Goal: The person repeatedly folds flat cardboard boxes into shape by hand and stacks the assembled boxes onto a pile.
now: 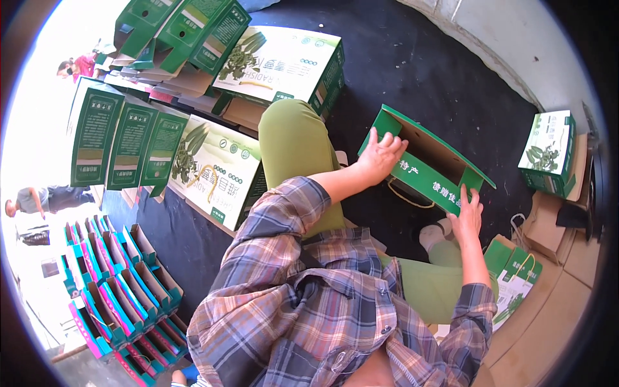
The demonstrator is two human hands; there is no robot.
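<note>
In front of me a green cardboard gift box (pixel 422 169) is tilted, with its top open and its brown inside showing. A cord handle (pixel 412 197) loops out below its printed side. My left hand (pixel 382 156) grips the left end, with the fingers bent over the edge. At the opposite end my right hand (pixel 468 216) pinches the near corner, its fingers on the rim and inner wall. Whatever the box's underside rests on is hidden.
Printed vegetable boxes (pixel 278 61) stand stacked at the upper left, beside rows of green cartons (pixel 132 138). Pink and blue open cartons (pixel 119 284) fill the lower left. To the right are a small box (pixel 547 151), flat cardboard (pixel 545 309) and a flattened green carton (pixel 512 274). Two people appear far left.
</note>
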